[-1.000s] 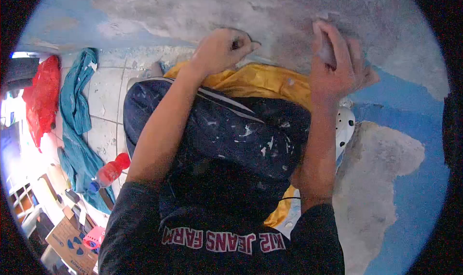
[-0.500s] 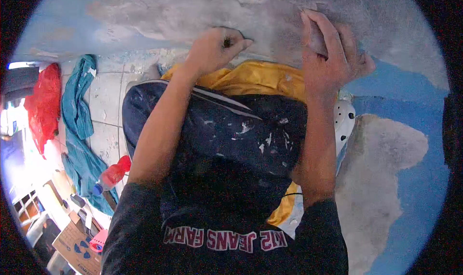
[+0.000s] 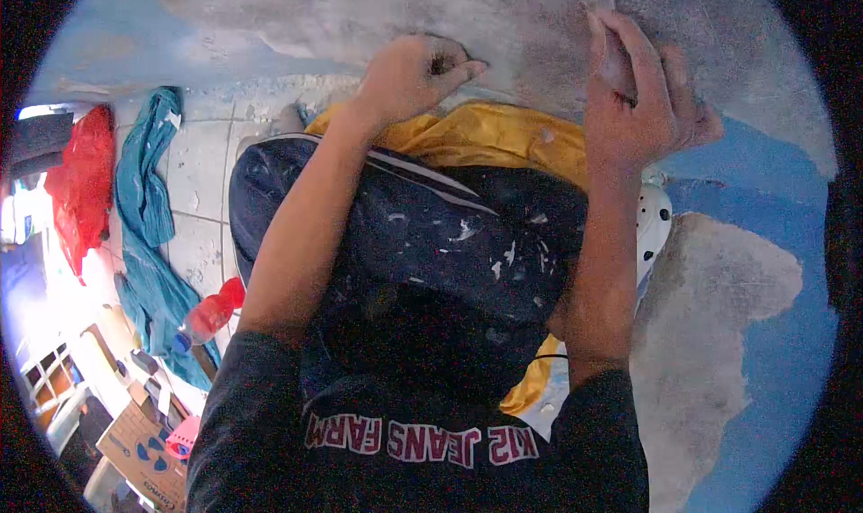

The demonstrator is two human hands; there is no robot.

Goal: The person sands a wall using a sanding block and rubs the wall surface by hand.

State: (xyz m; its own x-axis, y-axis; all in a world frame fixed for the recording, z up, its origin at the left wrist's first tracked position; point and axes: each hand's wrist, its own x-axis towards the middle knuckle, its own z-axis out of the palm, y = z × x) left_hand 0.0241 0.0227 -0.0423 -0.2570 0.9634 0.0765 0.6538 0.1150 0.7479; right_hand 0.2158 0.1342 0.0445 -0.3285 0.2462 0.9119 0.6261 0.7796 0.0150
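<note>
Grey-patched blue wall (image 3: 530,18) is near the curled left hand (image 3: 404,81) and the right hand (image 3: 640,122) with bent fingers; whether either grasps something, I cannot tell.

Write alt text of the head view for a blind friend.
A person's left hand, curled, and right hand, fingers bent, are close to a patchy grey-and-blue wall. Below are paint-spotted dark trousers and yellow cloth; at left, a red bottle and teal cloth.

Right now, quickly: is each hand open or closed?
Left hand: curled closed; anything inside cannot be told.
Right hand: partly curled; whether it holds anything cannot be told.
</note>
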